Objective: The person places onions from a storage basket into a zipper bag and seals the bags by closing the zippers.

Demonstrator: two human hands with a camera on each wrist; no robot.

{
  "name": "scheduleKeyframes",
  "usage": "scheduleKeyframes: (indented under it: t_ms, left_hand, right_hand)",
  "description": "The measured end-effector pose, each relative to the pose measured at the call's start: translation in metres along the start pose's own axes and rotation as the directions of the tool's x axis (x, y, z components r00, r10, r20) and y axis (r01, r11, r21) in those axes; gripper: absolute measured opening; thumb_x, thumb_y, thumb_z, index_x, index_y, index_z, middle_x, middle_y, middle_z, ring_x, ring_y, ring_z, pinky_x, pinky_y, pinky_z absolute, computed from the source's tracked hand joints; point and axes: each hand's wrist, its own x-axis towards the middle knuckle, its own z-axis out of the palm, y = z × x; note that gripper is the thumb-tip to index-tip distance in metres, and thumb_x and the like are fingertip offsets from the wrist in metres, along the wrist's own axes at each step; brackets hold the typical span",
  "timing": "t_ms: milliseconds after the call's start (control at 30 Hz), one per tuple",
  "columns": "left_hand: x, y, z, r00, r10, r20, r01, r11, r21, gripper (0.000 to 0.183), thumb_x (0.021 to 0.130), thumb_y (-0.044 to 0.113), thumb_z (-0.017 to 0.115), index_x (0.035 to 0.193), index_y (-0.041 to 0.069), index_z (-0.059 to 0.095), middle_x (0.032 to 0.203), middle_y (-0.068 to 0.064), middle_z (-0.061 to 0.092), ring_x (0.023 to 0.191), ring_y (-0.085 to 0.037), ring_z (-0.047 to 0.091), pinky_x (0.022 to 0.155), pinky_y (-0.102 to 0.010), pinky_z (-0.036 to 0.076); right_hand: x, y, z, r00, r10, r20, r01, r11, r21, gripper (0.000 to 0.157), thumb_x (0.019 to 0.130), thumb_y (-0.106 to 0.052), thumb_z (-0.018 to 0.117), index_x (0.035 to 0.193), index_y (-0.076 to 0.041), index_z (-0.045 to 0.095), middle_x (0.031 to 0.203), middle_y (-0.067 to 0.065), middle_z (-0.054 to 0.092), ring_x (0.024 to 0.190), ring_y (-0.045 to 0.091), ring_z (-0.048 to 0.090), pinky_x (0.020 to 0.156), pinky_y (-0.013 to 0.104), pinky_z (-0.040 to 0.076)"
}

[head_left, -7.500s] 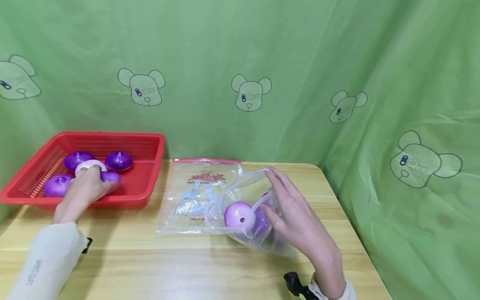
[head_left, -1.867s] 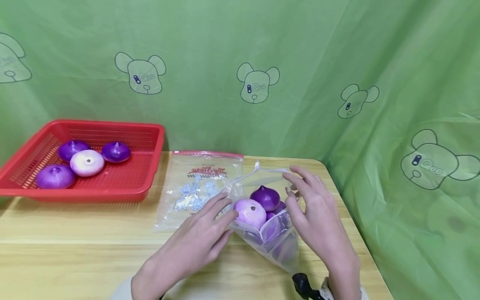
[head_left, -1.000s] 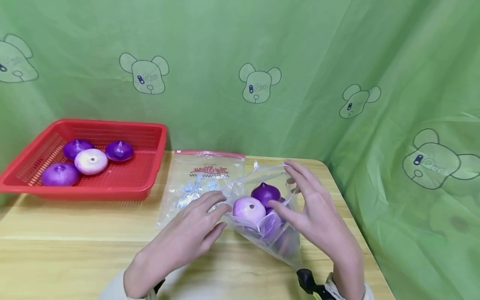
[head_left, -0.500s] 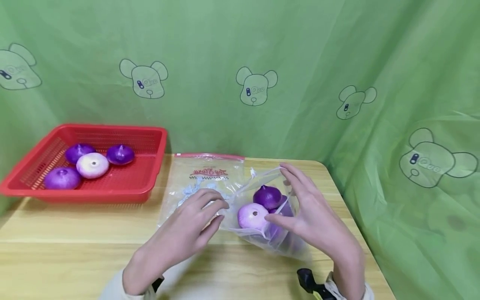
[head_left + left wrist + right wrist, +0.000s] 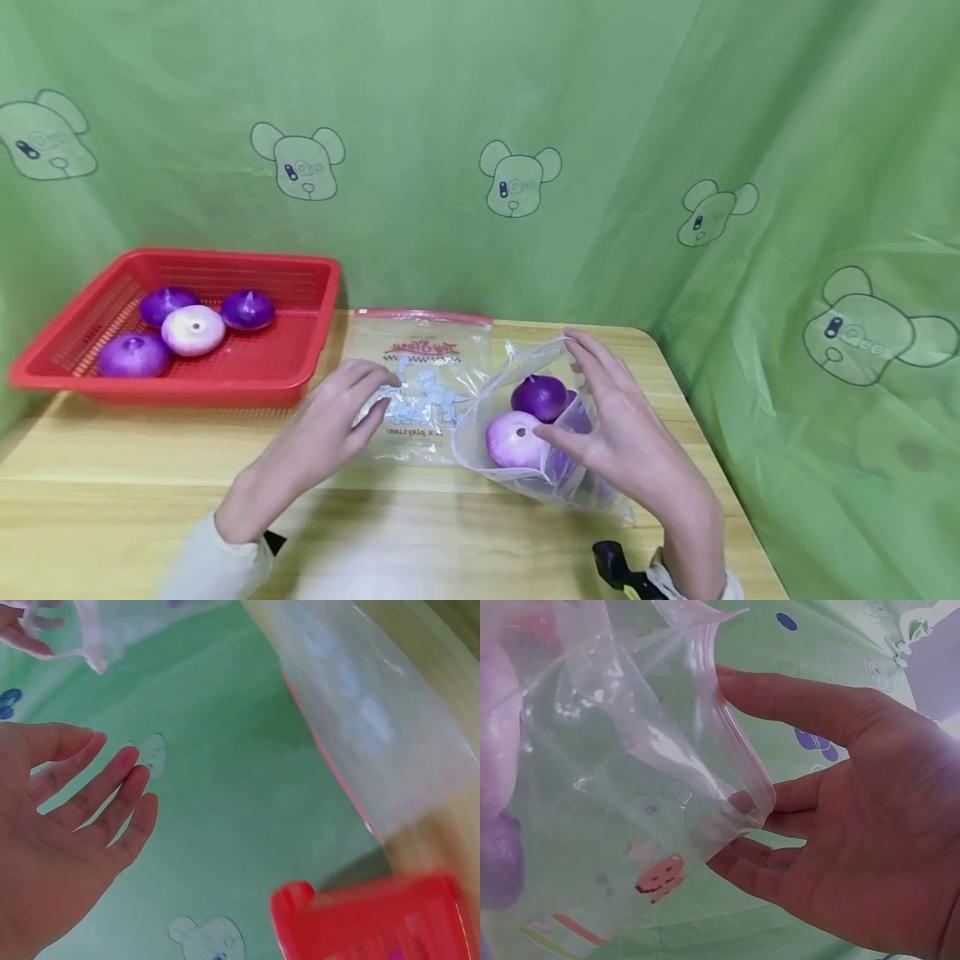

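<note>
"Pinching the rim of a clear, white-edged plastic zip bag [image 5: 523, 477], is it, that right hand [image 5: 630, 437]?"

"Yes; its thumb and fingers stand well apart along the bag's mouth, the fingers bent over the edge; the mouth gapes, and the bag sits on the pale, wood-grained table [image 5: 390, 542], toward its right side."

"And inside?"

"A glossy, round, pale purple onion [image 5: 513, 443] lies at the front, with a dark purple, pointed onion [image 5: 540, 397] just behind it; more purple shows through the film, though it is too hazy for me to count."

"How is the left hand [image 5: 318, 433]?"

"Holding nothing; its fingers curve loosely, thumb apart, above a flat, clear plastic bag with a red zip strip [image 5: 468, 333]."

"Off to the left?"

"A red, rectangular, slatted plastic basket [image 5: 195, 390], well apart from the zip bag; a whitish, round onion [image 5: 193, 330] rests in it, among three purple, pointed onions [image 5: 135, 357]; behind everything hangs a green curtain [image 5: 420, 75] printed with outlined animal faces."
</note>
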Motion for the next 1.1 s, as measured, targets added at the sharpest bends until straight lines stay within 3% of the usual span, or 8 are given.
scheduleKeyframes:
  t_ms: [133,400,867,1100]
  left_hand:
    - [-0.004,-0.016,-0.009,1.000,-0.025,0.006,0.025,0.999,0.025,0.021,0.087,0.001,0.070,0.107,0.005,0.068,0.107,-0.006,0.068,0.102,-0.024,0.061,0.087,-0.040,0.054]
    - [-0.013,-0.048,-0.025,0.977,-0.194,0.086,0.193,0.981,0.015,0.023,0.090,0.000,0.066,0.113,0.003,0.066,0.115,-0.011,0.066,0.105,-0.028,0.060,0.088,-0.046,0.052]
    - [-0.020,-0.104,-0.042,0.973,-0.225,0.057,0.219,0.971,0.098,0.023,0.089,-0.001,0.065,0.112,-0.001,0.065,0.112,-0.019,0.065,0.107,-0.037,0.058,0.093,-0.054,0.047]
    - [-0.026,-0.133,-0.061,0.949,-0.301,0.090,0.290,0.950,0.118,0.028,0.089,-0.002,0.063,0.116,-0.005,0.061,0.117,-0.025,0.060,0.112,-0.045,0.053,0.097,-0.059,0.041]
  right_hand:
    - [0.000,0.000,0.001,1.000,-0.003,-0.008,0.003,1.000,0.002,0.104,0.079,-0.025,0.085,0.158,-0.008,0.019,0.164,0.006,0.018,0.134,0.033,0.044,0.109,0.058,0.036]
    - [0.000,0.000,0.001,1.000,-0.016,-0.019,0.015,1.000,-0.015,0.102,0.080,-0.024,0.084,0.158,-0.004,0.020,0.164,0.010,0.018,0.133,0.035,0.045,0.112,0.058,0.032]
    - [0.001,0.001,0.001,0.999,-0.008,-0.031,0.008,1.000,-0.026,0.101,0.081,-0.022,0.083,0.157,-0.004,0.019,0.164,0.011,0.018,0.138,0.036,0.039,0.114,0.059,0.029]
    - [0.000,0.002,0.000,0.999,-0.012,-0.034,0.011,0.999,-0.032,0.101,0.081,-0.023,0.083,0.157,-0.002,0.020,0.163,0.012,0.019,0.144,0.037,0.029,0.116,0.059,0.024]
